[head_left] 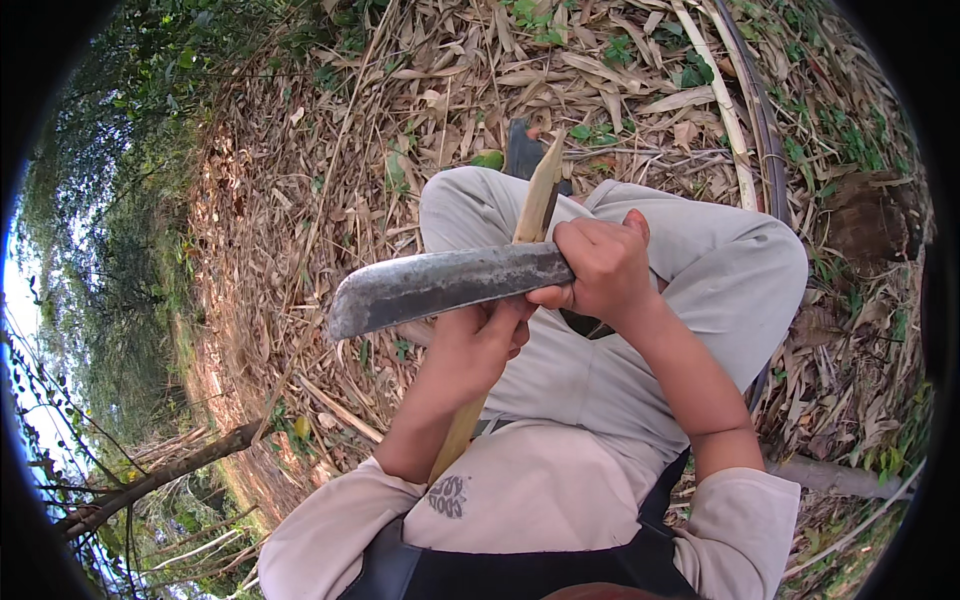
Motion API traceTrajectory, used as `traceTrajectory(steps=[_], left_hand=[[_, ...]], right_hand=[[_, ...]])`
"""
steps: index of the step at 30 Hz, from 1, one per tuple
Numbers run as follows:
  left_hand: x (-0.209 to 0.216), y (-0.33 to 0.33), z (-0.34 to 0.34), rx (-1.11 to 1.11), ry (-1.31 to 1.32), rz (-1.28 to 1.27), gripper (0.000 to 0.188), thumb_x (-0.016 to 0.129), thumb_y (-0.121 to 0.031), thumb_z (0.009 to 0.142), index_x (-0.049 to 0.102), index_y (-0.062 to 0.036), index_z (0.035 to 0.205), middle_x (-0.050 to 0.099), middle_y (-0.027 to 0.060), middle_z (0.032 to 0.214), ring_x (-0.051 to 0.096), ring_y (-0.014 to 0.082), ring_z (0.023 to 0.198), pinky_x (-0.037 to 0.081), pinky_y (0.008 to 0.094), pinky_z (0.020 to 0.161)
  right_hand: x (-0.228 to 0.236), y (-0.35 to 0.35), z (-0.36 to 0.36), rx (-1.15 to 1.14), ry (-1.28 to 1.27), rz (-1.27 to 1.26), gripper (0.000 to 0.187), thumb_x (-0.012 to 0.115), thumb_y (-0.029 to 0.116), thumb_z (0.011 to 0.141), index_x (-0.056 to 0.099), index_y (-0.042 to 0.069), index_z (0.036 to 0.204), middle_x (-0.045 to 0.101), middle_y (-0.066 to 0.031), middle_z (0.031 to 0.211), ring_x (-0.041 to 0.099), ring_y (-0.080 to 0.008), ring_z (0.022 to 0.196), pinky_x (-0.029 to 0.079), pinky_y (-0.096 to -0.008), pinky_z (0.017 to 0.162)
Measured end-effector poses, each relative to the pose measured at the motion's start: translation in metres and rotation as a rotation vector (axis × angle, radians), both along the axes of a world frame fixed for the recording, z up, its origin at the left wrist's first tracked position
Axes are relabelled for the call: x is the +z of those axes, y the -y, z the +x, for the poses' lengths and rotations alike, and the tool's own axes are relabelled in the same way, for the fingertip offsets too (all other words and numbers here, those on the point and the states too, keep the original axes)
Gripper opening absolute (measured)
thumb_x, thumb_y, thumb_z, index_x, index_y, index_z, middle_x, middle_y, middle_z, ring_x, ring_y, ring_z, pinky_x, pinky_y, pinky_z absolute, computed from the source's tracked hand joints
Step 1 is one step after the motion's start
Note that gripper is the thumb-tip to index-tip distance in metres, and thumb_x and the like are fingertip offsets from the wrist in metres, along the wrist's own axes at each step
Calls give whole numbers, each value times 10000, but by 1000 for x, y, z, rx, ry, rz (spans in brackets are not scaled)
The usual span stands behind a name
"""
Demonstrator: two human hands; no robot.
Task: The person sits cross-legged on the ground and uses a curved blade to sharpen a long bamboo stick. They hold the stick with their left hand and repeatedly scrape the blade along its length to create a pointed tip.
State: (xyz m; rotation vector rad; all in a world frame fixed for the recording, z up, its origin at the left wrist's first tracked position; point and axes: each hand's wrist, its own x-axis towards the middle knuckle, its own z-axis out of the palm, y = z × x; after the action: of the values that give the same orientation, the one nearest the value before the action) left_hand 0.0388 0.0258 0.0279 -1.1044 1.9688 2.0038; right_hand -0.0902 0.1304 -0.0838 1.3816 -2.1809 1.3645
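Observation:
My right hand (607, 268) is closed round the handle end of a machete (445, 288), its thumb raised. The broad, worn grey blade points left and lies across a pale split-wood stick (538, 195). My left hand (470, 348) is wrapped round this stick just below the blade, its fingers partly hidden behind the metal. Beyond the blade the stick tapers to a point, and its lower end runs under my left forearm to my shirt. The machete's handle is mostly covered by my right hand.
My bent legs in light trousers (730, 245) lie below the hands. Dry leaves (290, 200) cover the ground around me. A long pale pole (722, 100) and a dark curved one (765, 130) lie at the far right, near a brown stump (868, 215). A branch (170, 475) slants at the left.

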Motion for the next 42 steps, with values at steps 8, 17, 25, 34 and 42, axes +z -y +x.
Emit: traceTrajectory(steps=[8, 17, 25, 34, 42], left_hand=[[27, 3, 1, -21, -6, 91, 363, 452, -250, 1076, 516, -18, 1348, 468, -23, 785, 353, 23, 529, 296, 173, 479], [1, 9, -3, 45, -47, 160, 282, 468, -271, 1071, 594, -18, 1069, 489, -29, 756, 412, 29, 576, 311, 192, 477], [-3, 2, -1, 103, -37, 172, 250, 484, -236, 1064, 556, -24, 953, 494, -18, 719, 420, 40, 577, 317, 216, 475], [38, 11, 8, 27, -58, 110, 413, 446, -305, 1078, 513, -35, 1384, 450, -36, 765, 363, 14, 553, 302, 177, 484], [21, 9, -11, 62, -49, 219, 356, 460, -264, 1061, 551, -4, 1286, 515, 20, 831, 423, 63, 594, 345, 206, 509]], right_hand=[[-3, -2, -57, -152, 606, -160, 581, 432, 482, 1042, 496, -13, 743, 421, -161, 538, 400, -310, 493, 358, -389, 502], [8, 1, 5, 93, 272, -23, 646, 573, 662, 892, 506, 53, 686, 536, -110, 557, 590, -295, 497, 454, -389, 464], [17, -2, 10, 70, 135, -5, 668, 584, 692, 864, 520, 49, 690, 548, -91, 568, 584, -273, 483, 462, -382, 466], [-23, -7, -58, -278, 580, 46, 615, 504, 561, 988, 519, 29, 679, 522, -126, 552, 573, -303, 493, 425, -396, 472], [6, -1, -3, 79, 401, -78, 597, 583, 596, 929, 512, 44, 712, 518, -132, 567, 571, -298, 498, 428, -393, 467]])
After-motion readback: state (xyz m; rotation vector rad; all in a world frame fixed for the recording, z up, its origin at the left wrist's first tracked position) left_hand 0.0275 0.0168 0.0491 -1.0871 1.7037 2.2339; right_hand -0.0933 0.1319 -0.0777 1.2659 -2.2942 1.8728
